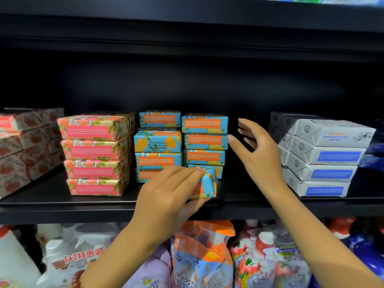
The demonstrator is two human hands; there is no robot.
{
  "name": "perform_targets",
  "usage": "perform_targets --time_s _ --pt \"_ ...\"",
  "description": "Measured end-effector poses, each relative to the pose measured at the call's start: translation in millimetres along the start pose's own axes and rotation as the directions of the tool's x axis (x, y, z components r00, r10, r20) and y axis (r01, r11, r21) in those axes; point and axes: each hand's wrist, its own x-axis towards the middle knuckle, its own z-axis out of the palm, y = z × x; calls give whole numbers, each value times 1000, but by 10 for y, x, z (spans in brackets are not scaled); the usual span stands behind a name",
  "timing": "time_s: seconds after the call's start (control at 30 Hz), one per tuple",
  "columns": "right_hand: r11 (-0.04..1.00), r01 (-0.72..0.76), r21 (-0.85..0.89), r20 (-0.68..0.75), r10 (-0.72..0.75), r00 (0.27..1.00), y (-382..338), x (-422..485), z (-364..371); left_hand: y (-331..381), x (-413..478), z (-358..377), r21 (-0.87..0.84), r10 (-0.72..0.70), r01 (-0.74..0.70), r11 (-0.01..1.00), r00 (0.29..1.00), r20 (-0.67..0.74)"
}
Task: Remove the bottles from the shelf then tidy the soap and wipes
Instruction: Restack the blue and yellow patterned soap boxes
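Wrapped soap bars stand in stacks on a black shelf (62,204). Two blue-and-orange stacks (204,140) fill the middle. My left hand (166,192) grips one blue-and-orange soap bar (208,183) at the shelf's front edge, tilted, just below the right blue stack. Fingers spread, my right hand (255,150) hovers beside that stack's right side and holds nothing. To the left are a pink-and-peach stack (93,154) and a red floral stack (25,148). White soap boxes with blue labels (324,159) are stacked at the right.
A dark gap separates the blue stacks from the white boxes. Another black shelf (187,28) overhangs above. The shelf below holds bagged refill bottles (203,256), white bottles (62,256) and colourful pouches (270,256).
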Motion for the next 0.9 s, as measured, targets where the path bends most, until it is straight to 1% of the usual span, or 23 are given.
perform_targets --time_s 0.07,0.13,0.23,0.3,0.37,0.47,0.63,0.9 --pt "999 23 -38 45 -22 999 43 -225 -198 50 40 112 -3 8 -8 1000 999 34" --pt "986 58 -158 179 -29 983 118 -424 -364 78 81 225 -1 22 -22 1000 997 80" --pt "955 92 -281 375 21 927 226 -612 -516 78 113 357 33 22 -27 999 988 155" --pt "941 113 -319 428 37 903 270 -683 -552 79 119 404 34 -21 14 999 976 218" --pt "922 130 -365 437 46 898 294 -728 -549 76 111 427 -5 -63 66 998 965 253" --pt "903 145 -405 417 41 908 302 -767 -533 47 74 362 -85 -104 131 988 958 267" --pt "898 151 -414 385 22 923 296 -792 -521 -18 28 218 3 -173 176 984 964 203" --pt "888 155 -433 359 12 933 324 -836 -495 7 77 276 68 -210 200 977 961 182"
